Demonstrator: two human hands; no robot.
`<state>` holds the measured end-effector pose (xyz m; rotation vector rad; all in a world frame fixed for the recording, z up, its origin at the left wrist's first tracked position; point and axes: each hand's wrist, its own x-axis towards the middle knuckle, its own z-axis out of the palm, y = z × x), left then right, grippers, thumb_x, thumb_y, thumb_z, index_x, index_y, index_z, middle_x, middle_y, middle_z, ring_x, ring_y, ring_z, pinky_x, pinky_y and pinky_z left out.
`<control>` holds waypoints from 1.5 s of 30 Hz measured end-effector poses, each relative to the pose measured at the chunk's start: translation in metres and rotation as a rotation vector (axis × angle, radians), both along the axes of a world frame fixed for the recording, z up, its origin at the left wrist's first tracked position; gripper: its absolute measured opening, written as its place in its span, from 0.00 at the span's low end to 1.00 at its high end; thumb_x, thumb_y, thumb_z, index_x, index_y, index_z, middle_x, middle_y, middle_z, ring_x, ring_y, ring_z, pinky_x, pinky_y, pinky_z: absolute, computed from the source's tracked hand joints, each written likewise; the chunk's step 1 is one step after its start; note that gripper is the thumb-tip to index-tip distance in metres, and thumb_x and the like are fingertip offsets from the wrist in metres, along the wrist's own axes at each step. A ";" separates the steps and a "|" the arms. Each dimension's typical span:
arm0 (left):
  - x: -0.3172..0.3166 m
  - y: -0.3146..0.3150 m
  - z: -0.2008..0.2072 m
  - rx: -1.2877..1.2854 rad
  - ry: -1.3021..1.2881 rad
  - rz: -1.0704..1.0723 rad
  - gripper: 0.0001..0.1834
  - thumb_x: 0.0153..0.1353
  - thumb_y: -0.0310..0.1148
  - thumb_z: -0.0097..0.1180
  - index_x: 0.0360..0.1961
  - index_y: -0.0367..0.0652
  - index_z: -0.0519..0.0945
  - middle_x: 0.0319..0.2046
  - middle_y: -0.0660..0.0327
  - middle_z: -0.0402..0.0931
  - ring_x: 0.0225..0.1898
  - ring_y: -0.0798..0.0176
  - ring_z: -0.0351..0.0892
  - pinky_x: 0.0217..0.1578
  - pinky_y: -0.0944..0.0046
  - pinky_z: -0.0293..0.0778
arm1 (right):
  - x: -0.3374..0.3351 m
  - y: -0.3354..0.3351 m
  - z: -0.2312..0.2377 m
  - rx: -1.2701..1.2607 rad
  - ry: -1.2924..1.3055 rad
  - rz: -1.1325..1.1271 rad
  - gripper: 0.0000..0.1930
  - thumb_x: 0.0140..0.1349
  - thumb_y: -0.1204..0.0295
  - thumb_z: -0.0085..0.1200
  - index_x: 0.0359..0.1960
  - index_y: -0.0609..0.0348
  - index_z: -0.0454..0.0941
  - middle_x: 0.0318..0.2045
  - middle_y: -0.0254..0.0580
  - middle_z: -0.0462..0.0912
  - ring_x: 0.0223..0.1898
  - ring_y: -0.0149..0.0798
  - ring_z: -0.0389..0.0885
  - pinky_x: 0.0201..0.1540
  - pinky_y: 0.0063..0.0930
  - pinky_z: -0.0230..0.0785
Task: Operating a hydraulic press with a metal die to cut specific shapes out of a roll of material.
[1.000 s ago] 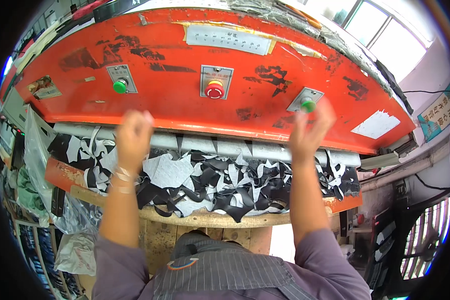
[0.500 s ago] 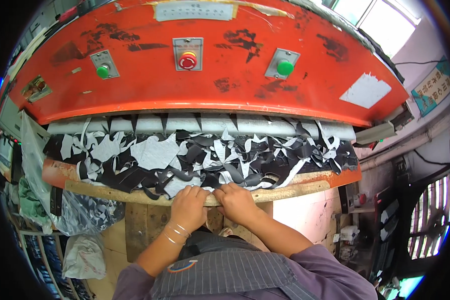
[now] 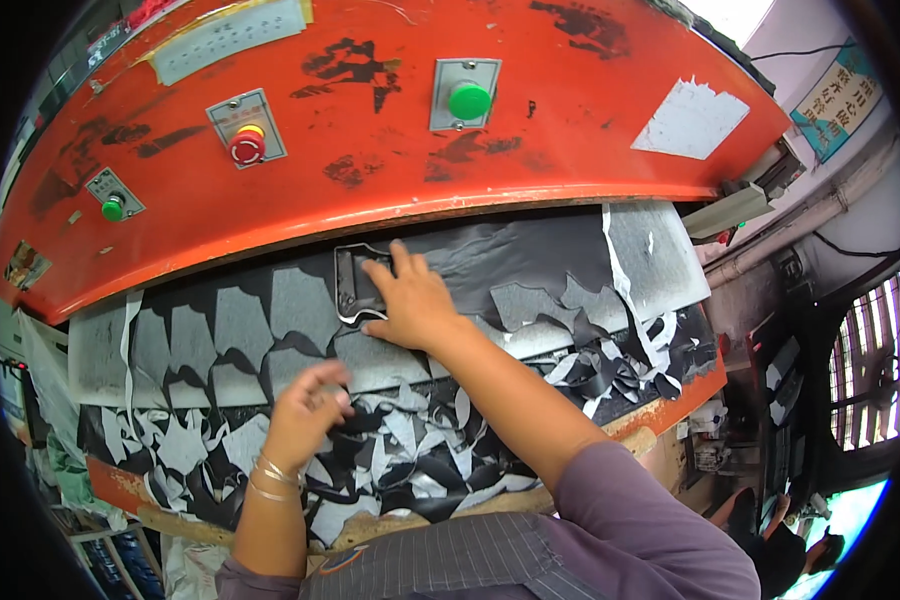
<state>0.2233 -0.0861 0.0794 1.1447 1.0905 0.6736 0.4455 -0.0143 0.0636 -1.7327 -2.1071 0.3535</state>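
Observation:
My right hand (image 3: 415,300) lies over a metal cutting die (image 3: 347,287), gripping it with the thumb at its near edge and fingers toward its far edge. The die stands on a black sheet (image 3: 460,252) spread over a pale cutting board (image 3: 660,260). To the left of the die, several shaped openings in the sheet show grey beneath. Nearer to me, my left hand (image 3: 305,415) hovers above the black and white scraps (image 3: 400,430), its fingers loosely bent and apart, with nothing in them.
A red press beam (image 3: 370,150) spans the far side, with green push buttons (image 3: 469,101) and a red stop button (image 3: 247,146). Scraps fill the strip before the board, up to a worn front rail (image 3: 370,528). Another person (image 3: 780,545) is at the lower right.
Both hands have left the front rail; the right has reached forward to the die. The board with the black sheet now extends toward me from beneath the beam. My view has turned.

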 end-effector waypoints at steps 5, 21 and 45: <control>0.017 0.049 -0.022 0.093 -0.018 0.125 0.42 0.55 0.20 0.55 0.70 0.39 0.50 0.62 0.48 0.63 0.39 0.65 0.80 0.38 0.69 0.76 | 0.001 -0.005 0.003 -0.119 0.203 0.057 0.31 0.44 0.56 0.67 0.50 0.57 0.75 0.59 0.69 0.61 0.58 0.64 0.62 0.59 0.47 0.63; -0.015 -0.047 0.022 0.054 0.359 -0.290 0.35 0.45 0.36 0.73 0.53 0.36 0.71 0.42 0.57 0.72 0.26 0.72 0.75 0.24 0.71 0.71 | 0.090 -0.033 0.005 -0.048 0.164 0.128 0.28 0.42 0.59 0.68 0.46 0.55 0.78 0.61 0.61 0.63 0.60 0.60 0.63 0.62 0.44 0.62; 0.152 0.041 -0.057 0.823 0.756 -0.093 0.48 0.55 0.33 0.54 0.69 0.27 0.38 0.66 0.43 0.59 0.68 0.48 0.56 0.69 0.45 0.34 | 0.134 -0.041 -0.050 0.175 0.129 -0.203 0.51 0.49 0.55 0.66 0.66 0.72 0.50 0.51 0.47 0.80 0.58 0.42 0.73 0.63 0.49 0.48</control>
